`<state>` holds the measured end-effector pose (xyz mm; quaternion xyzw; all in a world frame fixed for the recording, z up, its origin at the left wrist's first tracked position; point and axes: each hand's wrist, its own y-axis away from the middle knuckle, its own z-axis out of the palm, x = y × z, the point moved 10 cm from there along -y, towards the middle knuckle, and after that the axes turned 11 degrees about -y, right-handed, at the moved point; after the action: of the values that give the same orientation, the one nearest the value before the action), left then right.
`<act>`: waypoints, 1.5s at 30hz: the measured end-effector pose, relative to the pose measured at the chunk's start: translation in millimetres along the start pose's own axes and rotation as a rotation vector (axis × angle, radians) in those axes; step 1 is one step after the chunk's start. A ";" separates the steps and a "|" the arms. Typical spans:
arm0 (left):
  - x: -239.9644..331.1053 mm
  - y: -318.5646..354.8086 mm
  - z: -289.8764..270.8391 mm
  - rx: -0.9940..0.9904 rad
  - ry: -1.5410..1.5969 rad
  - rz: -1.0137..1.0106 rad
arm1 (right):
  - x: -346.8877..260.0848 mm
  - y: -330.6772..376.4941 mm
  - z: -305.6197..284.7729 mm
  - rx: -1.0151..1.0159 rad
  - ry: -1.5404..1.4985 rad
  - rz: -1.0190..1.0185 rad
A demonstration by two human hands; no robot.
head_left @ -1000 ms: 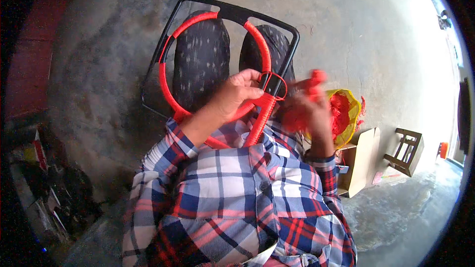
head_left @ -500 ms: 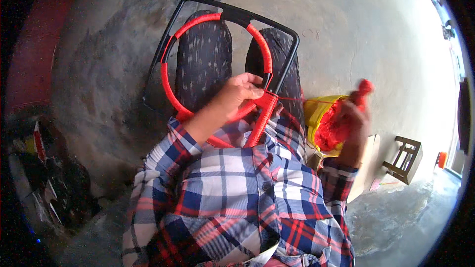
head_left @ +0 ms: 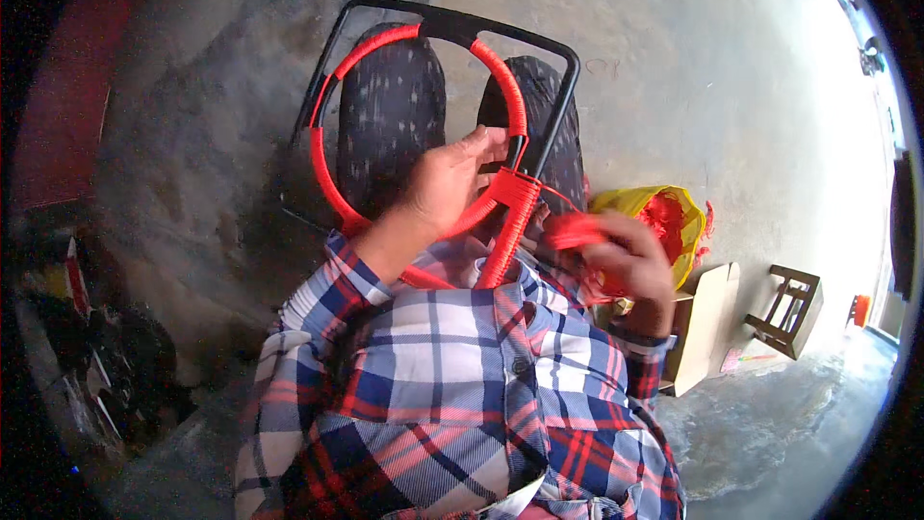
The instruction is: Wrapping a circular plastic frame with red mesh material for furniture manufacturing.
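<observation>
A round frame (head_left: 320,164), partly wrapped in red cord, lies across my lap with a black wire stand (head_left: 568,106) around its far side. My left hand (head_left: 438,183) reaches inside the ring, fingers curled at a bare black stretch on its right side, tips partly hidden behind it. Just below, tight red wrapping (head_left: 515,195) covers the joint with a leg of the frame. My right hand (head_left: 630,255), smeared by motion, is closed on a bundle of red cord (head_left: 575,229) right of that joint. A strand runs from the wrapping toward the bundle.
A yellow bag (head_left: 695,231) with red cord inside stands right of my knee, beside an open cardboard box (head_left: 707,318). A small wooden stool (head_left: 786,311) is farther right. Dark clutter (head_left: 91,366) sits on the concrete floor at left.
My right hand has come left from over the yellow bag to near the frame, carrying the cord bundle; the strand has slackened. My left hand's fingertips have loosened from their pinch near the joint.
</observation>
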<state>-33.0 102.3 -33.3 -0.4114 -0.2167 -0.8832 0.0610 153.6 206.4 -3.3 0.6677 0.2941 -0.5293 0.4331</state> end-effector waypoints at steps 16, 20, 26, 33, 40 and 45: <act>46.6 28.0 -0.6 0.293 -0.511 0.392 | -100.1 -69.9 80.6 0.211 0.642 -0.588; 59.4 31.3 13.5 0.183 -0.451 0.593 | -84.6 -77.6 78.3 0.086 0.316 -0.581; 21.0 10.4 -16.7 0.271 -0.208 0.171 | -53.7 -44.4 -3.9 0.054 0.137 -0.189; 6.4 6.1 -24.0 0.344 -0.360 -0.037 | 28.5 17.5 -115.8 0.201 -0.416 -0.021; 8.3 5.4 16.9 0.049 0.014 -0.051 | 95.6 42.4 -183.2 0.707 -0.907 -0.219; -7.9 0.5 16.9 -0.047 -0.004 -0.104 | 0.3 -29.4 9.3 0.202 -0.575 -0.070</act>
<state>-15.9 108.6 -29.6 -0.4025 -0.2171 -0.8893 0.0048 124.5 211.3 -12.1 0.5196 0.1279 -0.7377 0.4116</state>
